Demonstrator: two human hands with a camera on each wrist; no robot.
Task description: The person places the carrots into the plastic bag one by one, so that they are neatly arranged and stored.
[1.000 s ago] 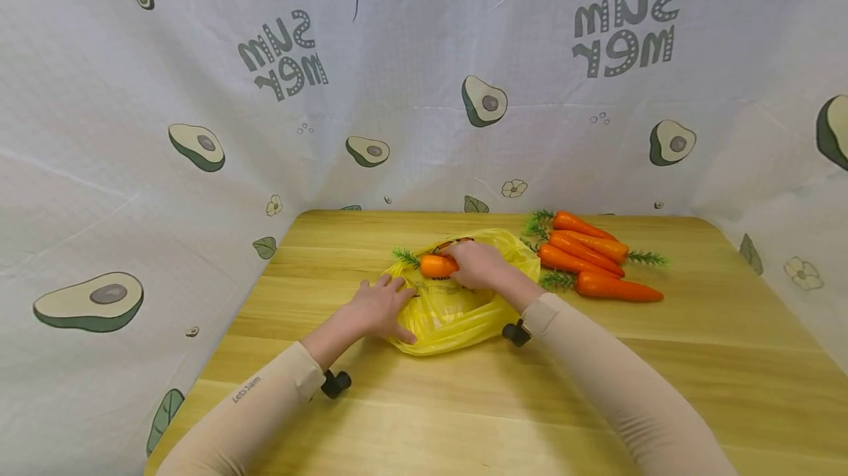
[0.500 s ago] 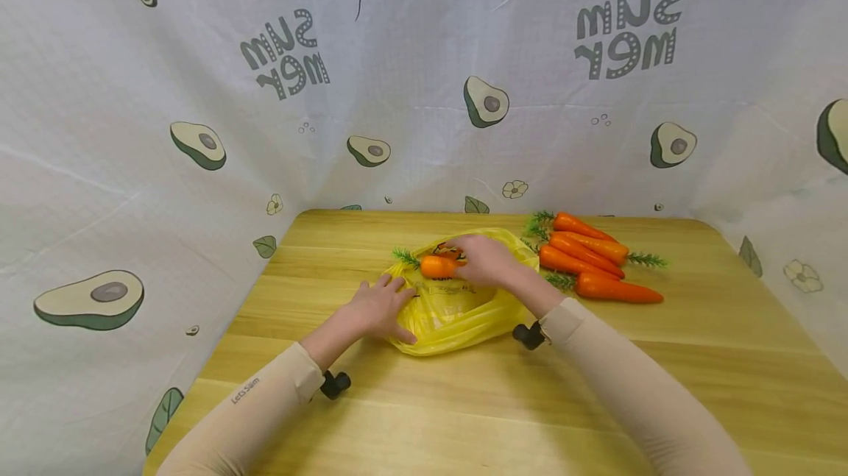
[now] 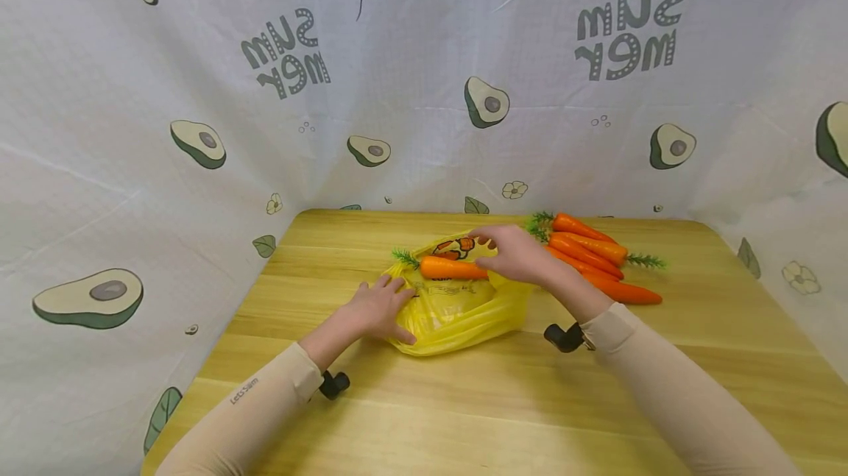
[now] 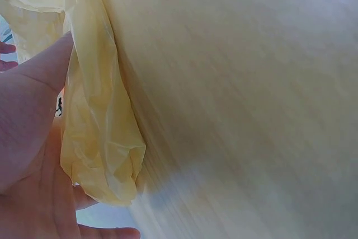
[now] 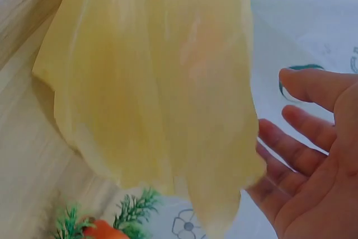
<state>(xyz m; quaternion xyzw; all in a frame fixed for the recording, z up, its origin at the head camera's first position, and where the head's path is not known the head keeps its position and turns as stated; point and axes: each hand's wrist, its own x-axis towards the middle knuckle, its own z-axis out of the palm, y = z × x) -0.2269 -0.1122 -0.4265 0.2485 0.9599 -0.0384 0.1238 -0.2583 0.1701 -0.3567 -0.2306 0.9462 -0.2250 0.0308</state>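
Withdrawing to three o'clock: my right hand (image 3: 520,252), loose-fingered, empty. Carrot (image 3: 452,268) apparently placed; left hand (image 3: 380,308) splayed on bag (image 3: 457,325).

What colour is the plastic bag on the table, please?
The plastic bag is yellow; the head view shows it best.

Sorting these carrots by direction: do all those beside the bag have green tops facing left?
No: one carrot has its green top pointing right in the head view.

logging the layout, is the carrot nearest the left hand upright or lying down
Lying down: in the head view, the carrot stretches sideways across the yellow bag, its leafy top pointing left.
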